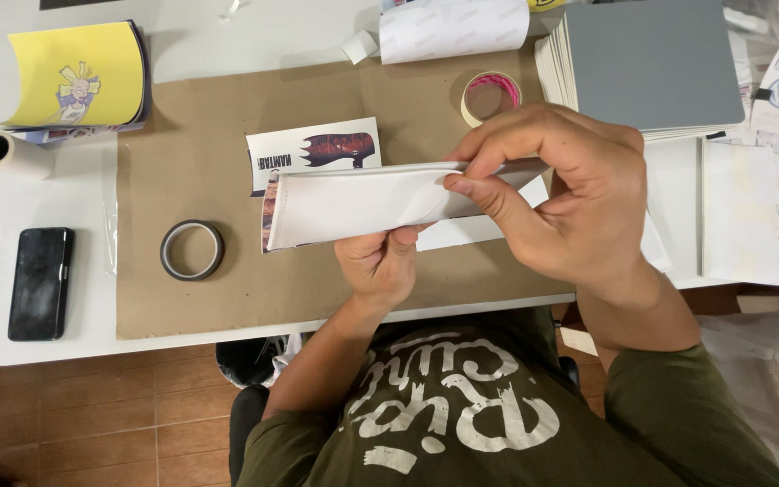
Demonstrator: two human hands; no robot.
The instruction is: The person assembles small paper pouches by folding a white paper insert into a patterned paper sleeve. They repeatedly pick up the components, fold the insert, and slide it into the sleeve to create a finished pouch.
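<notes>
- Along the left edge of the white counter (47, 356) lie a black phone (40, 282), a white paper roll (6, 151) and a curled yellow sheet (74, 77) with a cartoon figure.
- On the brown cardboard mat (191, 180) a grey tape ring (192, 250) lies flat, near a printed sticker (316, 149).
- Above the mat, the left hand (379, 266) pinches the lower edge of a folded white sheet (353, 203), thumb on its face.
- Further right, the right hand (570, 198) pinches the sheet's right end between thumb and fingers.
- Behind it sit a pale tape roll (490, 96) and a grey-topped stack of boards (646, 68).
</notes>
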